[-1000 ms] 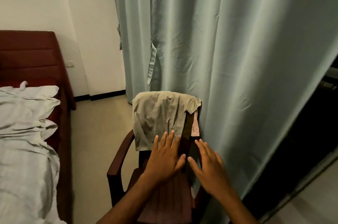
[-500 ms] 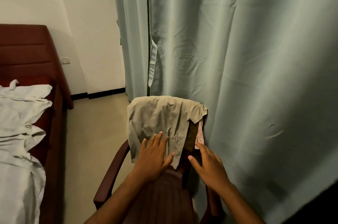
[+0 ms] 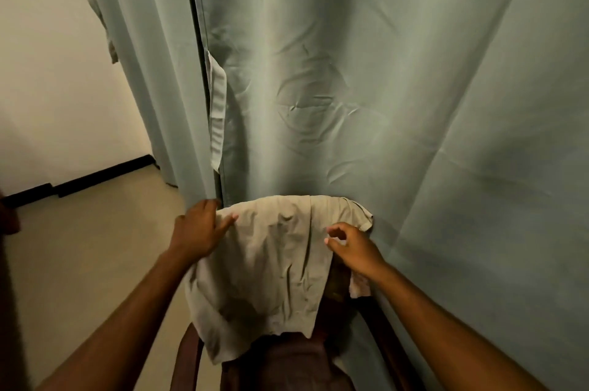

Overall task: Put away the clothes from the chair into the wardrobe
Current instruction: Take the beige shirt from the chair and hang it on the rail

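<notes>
Two bare hands reach to a beige garment [image 3: 271, 276] draped over the backrest of a dark wooden chair [image 3: 379, 323] at the lower centre of the frame. The garment is thin, soft, creased cloth, folded over the top rail and hanging down the front in a rough rectangle; no label or writing can be read on it. The left hand [image 3: 197, 231] lies at the garment's upper left corner, fingers curled around the edge behind the cloth and thumb flat on the front, so it pinches the fabric. The right hand [image 3: 353, 247] is at the upper right part of the garment, fingers loosely bent and apart, fingertips touching or just above the cloth; whether it grips cannot be told. A small piece of pale pinkish cloth [image 3: 358, 287] shows under the right wrist, beside the backrest. The chair's seat and armrests are dark reddish brown and smooth. Directly behind the chair, filling the upper and right of the frame, hangs a grey-green curtain [image 3: 398, 87], matte, with long folds and wrinkles. At the upper left is a plain cream wall [image 3: 47, 71] with a black skirting board [image 3: 95, 173], above a beige floor [image 3: 95, 247].
</notes>
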Demonstrator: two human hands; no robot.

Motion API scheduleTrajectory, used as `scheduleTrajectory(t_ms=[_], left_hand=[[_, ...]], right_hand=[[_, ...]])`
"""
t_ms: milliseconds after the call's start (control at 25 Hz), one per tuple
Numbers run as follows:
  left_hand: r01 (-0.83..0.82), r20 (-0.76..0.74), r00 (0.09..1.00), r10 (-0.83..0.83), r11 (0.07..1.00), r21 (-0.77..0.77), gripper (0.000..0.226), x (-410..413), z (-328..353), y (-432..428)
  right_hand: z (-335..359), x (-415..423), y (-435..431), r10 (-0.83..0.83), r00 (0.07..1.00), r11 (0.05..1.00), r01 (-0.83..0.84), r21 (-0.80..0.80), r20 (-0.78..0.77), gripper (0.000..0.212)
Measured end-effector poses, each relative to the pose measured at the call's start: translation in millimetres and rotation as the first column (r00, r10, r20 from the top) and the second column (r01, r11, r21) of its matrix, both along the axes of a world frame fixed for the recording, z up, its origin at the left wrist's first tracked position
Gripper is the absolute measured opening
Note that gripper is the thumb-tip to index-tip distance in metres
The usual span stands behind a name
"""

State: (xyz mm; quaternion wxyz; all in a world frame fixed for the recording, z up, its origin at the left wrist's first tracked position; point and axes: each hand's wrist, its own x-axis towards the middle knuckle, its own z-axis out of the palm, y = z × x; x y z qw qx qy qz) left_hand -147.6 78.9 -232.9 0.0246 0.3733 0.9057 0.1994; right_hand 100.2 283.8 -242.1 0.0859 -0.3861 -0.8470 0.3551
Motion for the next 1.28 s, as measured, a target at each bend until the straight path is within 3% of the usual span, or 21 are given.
scheduleTrajectory(t_ms=[120,200,400,480,600,720,840,1000,1080,1160,1240,1280], left_hand=[[-0.080,0.233,0.968,0.098,0.993,-0.084,0.073,-74.1,-16.9,34.9],[-0.108,0.464,0.874,0.142,0.989,-0.101,0.070,-95.8,-32.1,50.4],[-0.348,0.744,0.648,0.163,0.932,0.099,0.007,-101.3,-65.3,70.7],[-0.401,0.686,0.704,0.186,0.901,0.168,0.012,-93.3,-74.0,68.9],[-0.379,0.444,0.867,0.227,0.879,0.291,0.014,-79.6,-81.2,60.7],[-0.272,0.182,0.958,0.220,0.899,0.342,0.023,-74.3,-81.9,60.2],[-0.213,0.165,0.972,0.167,0.921,0.325,0.026,-71.4,-77.3,62.9],[-0.153,0.127,0.985,0.120,0.940,0.305,0.019,-61.8,-75.8,53.9],[-0.076,0.067,0.996,0.059,0.957,0.280,0.024,-59.8,-76.3,44.7],[0.018,-0.064,0.998,-0.004,0.975,0.223,0.029,-58.2,-79.9,33.0],[0.098,-0.192,0.979,-0.071,0.985,0.140,0.030,-49.1,-87.2,12.7],[0.134,-0.218,0.970,-0.110,0.986,0.099,0.028,-42.3,-90.9,-0.2]], right_hand=[[-3.3,-55.1,25.6,-0.129,0.990,0.990,0.125,-0.064,-0.056,0.009],[-14.3,-83.2,35.6,-0.258,0.963,0.962,0.249,-0.111,-0.073,0.010],[-48.7,-124.3,38.9,-0.520,0.854,0.842,0.509,-0.180,-0.015,0.010],[-47.6,-124.3,34.5,-0.550,0.834,0.826,0.537,-0.169,-0.041,0.007],[-37.6,-106.6,13.7,-0.528,0.842,0.839,0.496,-0.225,-0.112,0.016],[-49.8,-71.4,-23.5,-0.417,0.909,0.877,0.399,-0.269,-0.014,0.024],[-72.5,-48.1,-60.7,-0.174,0.971,0.923,0.218,-0.316,0.163,0.028],[-79.8,-41.8,-71.3,-0.117,0.969,0.954,0.170,-0.245,0.219,0.024],[-68.4,-46.8,-65.9,-0.041,0.971,0.980,0.085,-0.178,0.236,0.017],[-48.0,-63.0,-53.3,-0.095,0.986,0.995,0.089,0.046,0.140,0.012],[-25.7,-86.0,-28.6,-0.096,0.995,0.954,0.101,0.283,-0.031,0.044],[-16.2,-98.0,-16.9,-0.023,1.000,0.935,0.022,0.354,-0.002,0.058]])
